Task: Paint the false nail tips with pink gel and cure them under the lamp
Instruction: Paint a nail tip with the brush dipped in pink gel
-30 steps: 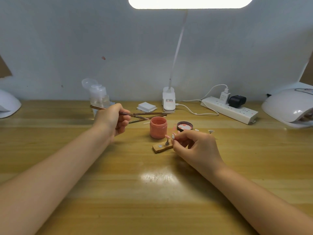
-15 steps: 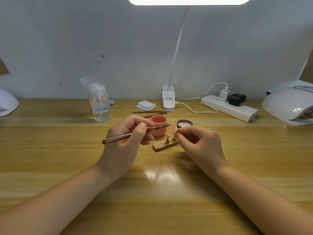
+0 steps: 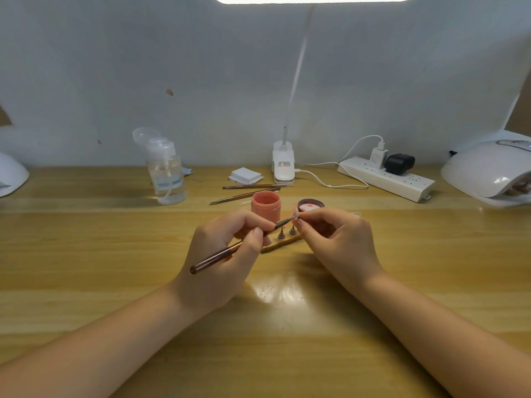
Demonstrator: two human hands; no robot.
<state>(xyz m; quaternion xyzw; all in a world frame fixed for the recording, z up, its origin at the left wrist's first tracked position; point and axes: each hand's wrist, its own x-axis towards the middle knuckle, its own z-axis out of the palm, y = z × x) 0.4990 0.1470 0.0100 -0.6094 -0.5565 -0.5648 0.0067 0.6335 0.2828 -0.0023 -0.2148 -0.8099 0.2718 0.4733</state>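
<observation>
My left hand [image 3: 227,254] grips a brown gel brush [image 3: 218,257]; its bristles touch a small false nail tip [image 3: 296,215] pinched between the thumb and fingers of my right hand [image 3: 339,242]. Below the tip lies a small wooden holder [image 3: 283,243] with two metal pegs. Just behind stand the open pink gel jar [image 3: 266,207] and its lid [image 3: 311,204], lying inside up. A white curing lamp [image 3: 488,173] sits at the far right of the table.
Two more brushes [image 3: 247,193] lie behind the jar. A clear pump bottle [image 3: 166,173], white wipe pads [image 3: 246,176], a clip lamp base [image 3: 284,163] and a power strip [image 3: 385,178] line the back. Another white lamp [image 3: 11,175] sits far left.
My left hand brought the brush from the back left, near the spare brushes, down and right until its bristles met the nail tip. My right hand lifted the tip slightly above the holder.
</observation>
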